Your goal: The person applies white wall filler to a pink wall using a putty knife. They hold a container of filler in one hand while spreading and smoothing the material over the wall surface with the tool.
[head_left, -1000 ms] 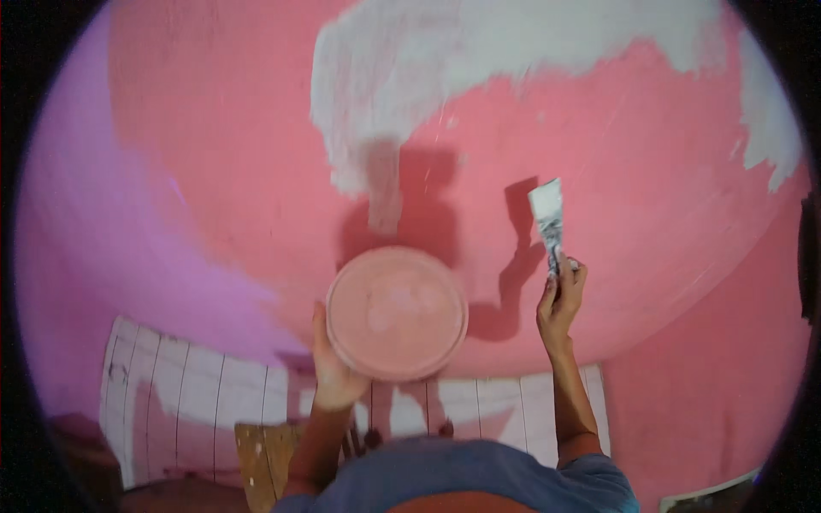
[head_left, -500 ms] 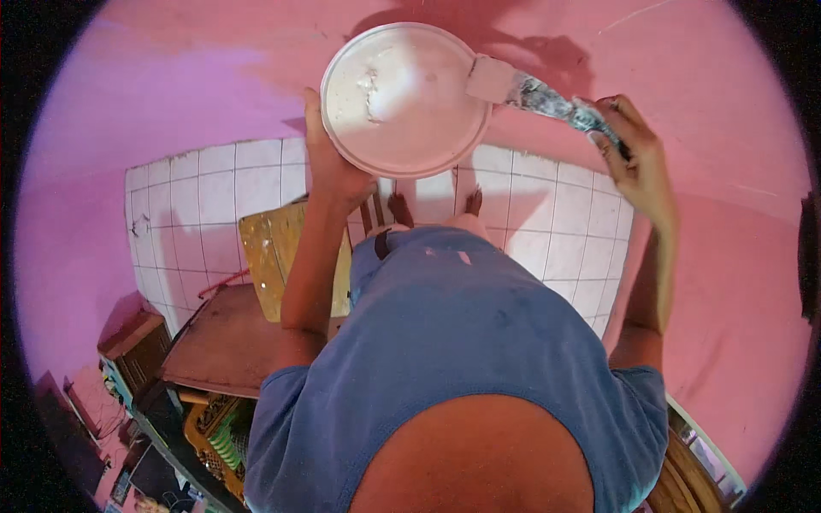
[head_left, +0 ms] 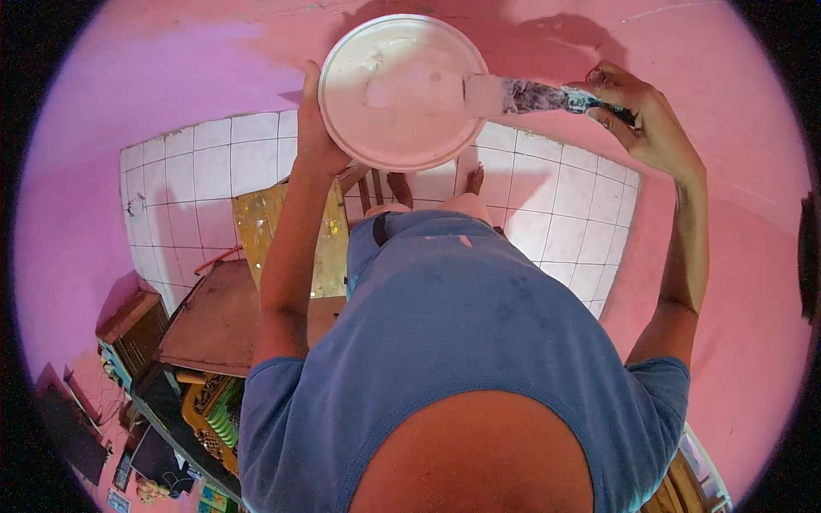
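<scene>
A round white paint bucket (head_left: 325, 107) filled with pale pink paint is held up in front of me by my left hand (head_left: 321, 141). The hand clasps its left side from below, thumb up along the rim and the other fingers hidden beneath. In my right hand (head_left: 637, 115) is a paint-smeared paintbrush (head_left: 534, 97), gripped by its dark handle between thumb and fingers. Its pink-coated bristles reach over the bucket's right rim; whether they touch the paint I cannot tell.
A pink wall (head_left: 727, 214) rises ahead and at right, with shadows on it. White floor tiles (head_left: 564, 201) lie below, around my feet. A paint-spotted yellow wooden board (head_left: 299, 239) and a brown table top (head_left: 214, 312) stand at left, with a wooden cabinet (head_left: 132, 329) beyond.
My right hand has moved outward to the right, and the brush now lies more level, its bristles further down along the rim. The bucket has shifted slightly up and left in view.
</scene>
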A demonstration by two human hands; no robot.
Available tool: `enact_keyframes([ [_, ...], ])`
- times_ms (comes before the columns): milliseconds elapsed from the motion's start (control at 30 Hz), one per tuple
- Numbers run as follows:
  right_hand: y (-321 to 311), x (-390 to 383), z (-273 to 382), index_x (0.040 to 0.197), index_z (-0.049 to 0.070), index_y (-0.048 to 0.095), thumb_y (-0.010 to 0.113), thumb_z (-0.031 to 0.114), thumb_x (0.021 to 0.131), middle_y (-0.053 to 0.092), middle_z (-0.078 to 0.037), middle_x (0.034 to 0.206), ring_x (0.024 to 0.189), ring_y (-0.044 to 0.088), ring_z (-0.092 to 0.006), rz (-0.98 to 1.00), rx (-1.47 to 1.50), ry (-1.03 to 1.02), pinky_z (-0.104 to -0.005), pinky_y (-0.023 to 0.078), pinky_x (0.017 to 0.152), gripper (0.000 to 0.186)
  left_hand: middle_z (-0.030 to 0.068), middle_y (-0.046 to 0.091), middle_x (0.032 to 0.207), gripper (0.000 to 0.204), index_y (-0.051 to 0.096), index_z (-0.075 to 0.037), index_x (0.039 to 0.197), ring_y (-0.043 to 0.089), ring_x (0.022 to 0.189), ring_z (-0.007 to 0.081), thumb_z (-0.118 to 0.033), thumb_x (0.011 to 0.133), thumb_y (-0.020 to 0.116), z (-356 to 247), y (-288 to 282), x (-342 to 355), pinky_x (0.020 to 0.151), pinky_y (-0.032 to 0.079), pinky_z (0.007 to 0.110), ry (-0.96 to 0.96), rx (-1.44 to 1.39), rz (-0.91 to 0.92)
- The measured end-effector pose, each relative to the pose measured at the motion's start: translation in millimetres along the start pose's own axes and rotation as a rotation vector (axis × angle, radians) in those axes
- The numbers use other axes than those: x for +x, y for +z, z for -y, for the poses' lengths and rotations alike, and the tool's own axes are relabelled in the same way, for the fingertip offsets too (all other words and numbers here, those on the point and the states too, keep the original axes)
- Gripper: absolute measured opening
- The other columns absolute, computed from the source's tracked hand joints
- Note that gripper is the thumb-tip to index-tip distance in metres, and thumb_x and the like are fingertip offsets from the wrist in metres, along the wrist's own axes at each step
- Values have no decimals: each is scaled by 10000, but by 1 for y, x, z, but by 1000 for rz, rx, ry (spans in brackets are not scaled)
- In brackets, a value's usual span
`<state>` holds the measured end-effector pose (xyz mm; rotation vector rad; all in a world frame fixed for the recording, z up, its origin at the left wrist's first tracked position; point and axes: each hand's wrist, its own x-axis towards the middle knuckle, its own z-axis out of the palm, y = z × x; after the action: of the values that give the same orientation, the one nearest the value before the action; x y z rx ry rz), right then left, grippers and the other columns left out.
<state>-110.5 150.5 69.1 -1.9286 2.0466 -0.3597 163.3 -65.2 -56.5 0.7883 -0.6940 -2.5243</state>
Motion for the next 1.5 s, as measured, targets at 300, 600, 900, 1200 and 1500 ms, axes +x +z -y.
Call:
enact_keyframes([
  [300, 24, 4, -8, 1164, 69, 637, 635, -90, 768, 521, -88, 904, 780, 529, -231, 82, 163, 30, -338, 436, 692, 427, 180, 470, 1363, 699, 388, -20, 1382, 488, 1229, 329, -569, 978, 235, 2, 7, 7, 1035, 414, 481, 8, -36, -111],
  [600, 80, 43, 21, 1187, 94, 629, 631, 66, 845, 536, -89, 949, 804, 562, -242, 128, 155, -171, -345, 472, 665, 344, 192, 437, 1389, 677, 370, -59, 1402, 454, 1256, 356, -566, 977, 227, 15, -13, -23, 1046, 386, 507, 89, -168, -122],
  [900, 166, 107, 100, 1215, 95, 586, 619, 102, 858, 555, -101, 869, 739, 576, -252, 93, 395, -435, -354, 472, 661, 359, 149, 415, 1423, 673, 339, -52, 1421, 422, 1294, 286, -555, 978, 276, 49, -105, -108, 1101, 332, 438, 522, -302, -348],
  [1200, 316, 195, 167, 1218, 28, 516, 652, 242, 836, 625, -180, 911, 785, 634, -284, 399, 593, -639, -403, 509, 718, 458, 102, 326, 1494, 638, 257, -90, 1467, 320, 1364, 295, -512, 988, 275, 126, -214, -199, 1124, 266, 487, 691, -390, -650],
  [1500, 409, 196, 204, 1322, 71, 484, 338, 504, 971, 588, -117, 1007, 902, 603, -215, 780, 1136, -7, -358, 486, 769, 576, 142, 421, 1416, 570, 349, -45, 1402, 433, 1285, 299, -443, 1016, 215, 207, -278, -235, 1063, 367, 469, 667, -574, -1014],
])
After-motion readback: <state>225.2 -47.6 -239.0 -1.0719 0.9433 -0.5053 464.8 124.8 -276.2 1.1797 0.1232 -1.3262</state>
